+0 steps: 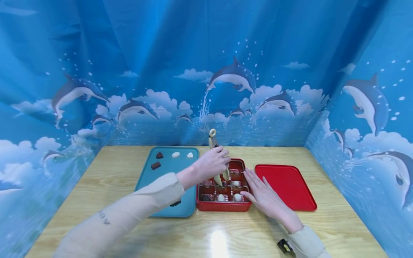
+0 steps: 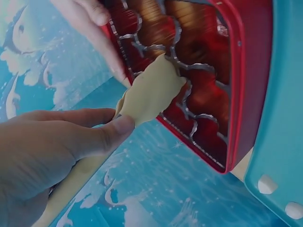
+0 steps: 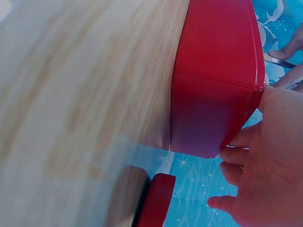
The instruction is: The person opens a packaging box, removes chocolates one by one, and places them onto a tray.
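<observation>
My left hand grips a pair of cream-coloured tongs, their tips pointing down into a red box. The box has a clear divided insert. Whether anything sits between the tong tips is hidden. In the front compartments lie a dark chocolate and two white ones, one in the middle and one at the right. Another white chocolate is in the row behind. My right hand rests along the box's right side with fingers extended, touching its edge in the right wrist view.
Left of the box is a blue tray bearing a dark triangular piece, a brown block, white pieces and a black piece. A red lid lies to the right. A small black object is near my right sleeve.
</observation>
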Tool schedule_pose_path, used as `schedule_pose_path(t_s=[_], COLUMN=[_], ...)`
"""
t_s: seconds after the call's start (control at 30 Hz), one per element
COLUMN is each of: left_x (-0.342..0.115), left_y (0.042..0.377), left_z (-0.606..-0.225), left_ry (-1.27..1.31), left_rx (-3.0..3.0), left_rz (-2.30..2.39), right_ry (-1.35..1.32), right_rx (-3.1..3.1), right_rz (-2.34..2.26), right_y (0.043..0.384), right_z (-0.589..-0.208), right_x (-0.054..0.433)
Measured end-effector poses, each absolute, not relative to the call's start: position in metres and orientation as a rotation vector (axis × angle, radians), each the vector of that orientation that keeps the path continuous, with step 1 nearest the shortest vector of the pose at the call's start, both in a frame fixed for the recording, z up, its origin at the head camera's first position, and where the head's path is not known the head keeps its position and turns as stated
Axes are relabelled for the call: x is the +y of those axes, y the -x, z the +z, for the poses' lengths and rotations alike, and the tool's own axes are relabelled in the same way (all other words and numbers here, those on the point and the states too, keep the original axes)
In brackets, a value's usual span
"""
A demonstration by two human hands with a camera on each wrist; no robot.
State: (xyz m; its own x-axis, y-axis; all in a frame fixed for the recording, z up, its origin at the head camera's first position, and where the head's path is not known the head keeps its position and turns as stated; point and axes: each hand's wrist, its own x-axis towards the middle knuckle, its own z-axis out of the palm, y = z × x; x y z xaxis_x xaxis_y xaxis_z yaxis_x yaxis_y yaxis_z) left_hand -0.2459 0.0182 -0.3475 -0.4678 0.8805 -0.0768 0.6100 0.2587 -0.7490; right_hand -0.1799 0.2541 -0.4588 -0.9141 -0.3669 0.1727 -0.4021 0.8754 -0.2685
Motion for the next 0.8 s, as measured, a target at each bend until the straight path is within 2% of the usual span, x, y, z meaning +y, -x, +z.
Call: schedule_pose_path(t_s=[0.33, 0.8], left_x=[0.021, -0.014], left_y=[0.248, 0.252], left_z=[-0.361, -0.361], left_ry=[1.365, 1.359], left_rx=[-2.156, -2.091], left_rz=[1.043, 0.823], right_ry=[-0.602, -0.603], right_rx=[-2.926, -2.939], right_rz=[0.464, 0.464], right_y=[0.18, 0.179], right_z=[-0.458, -0.457], right_x=[0.253, 0.253])
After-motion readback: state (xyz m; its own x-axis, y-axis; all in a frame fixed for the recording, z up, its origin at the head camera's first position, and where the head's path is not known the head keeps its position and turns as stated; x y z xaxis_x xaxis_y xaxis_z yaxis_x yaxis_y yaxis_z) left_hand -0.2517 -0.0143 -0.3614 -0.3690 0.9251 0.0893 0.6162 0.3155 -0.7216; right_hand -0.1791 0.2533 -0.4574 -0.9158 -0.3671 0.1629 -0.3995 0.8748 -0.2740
